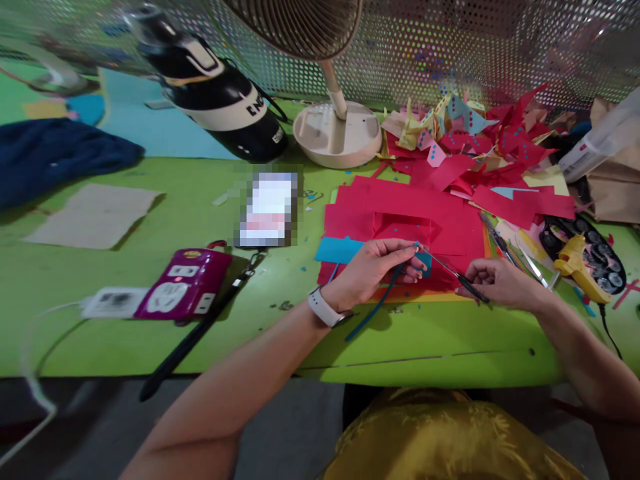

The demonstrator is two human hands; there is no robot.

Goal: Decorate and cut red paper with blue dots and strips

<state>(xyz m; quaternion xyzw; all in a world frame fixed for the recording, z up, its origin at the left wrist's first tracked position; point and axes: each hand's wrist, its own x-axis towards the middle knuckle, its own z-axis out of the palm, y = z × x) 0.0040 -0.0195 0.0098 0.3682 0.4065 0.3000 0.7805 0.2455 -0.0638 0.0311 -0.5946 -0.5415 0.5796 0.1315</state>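
My left hand (374,268), with a pale watch on the wrist, pinches a narrow blue paper strip (373,313) that hangs down toward the table's front edge. Closed around the black handles of slim scissors (445,265) is my right hand (493,283). The silver blades point left and their tips meet the strip's end at my left fingertips; whether they are parted is too small to tell. Beneath both hands lie red paper sheets (345,213) in a stack, with a blue paper piece (335,250) on top, partly hidden by my left hand.
Folded paper shapes (465,127) are heaped at the back right. A yellow glue gun (583,267), a cutter knife (495,237) and a black palette (607,253) lie right. A fan (337,143), black bottle (225,107), phone (269,208) and purple power strip (185,283) stand or lie left of the papers.
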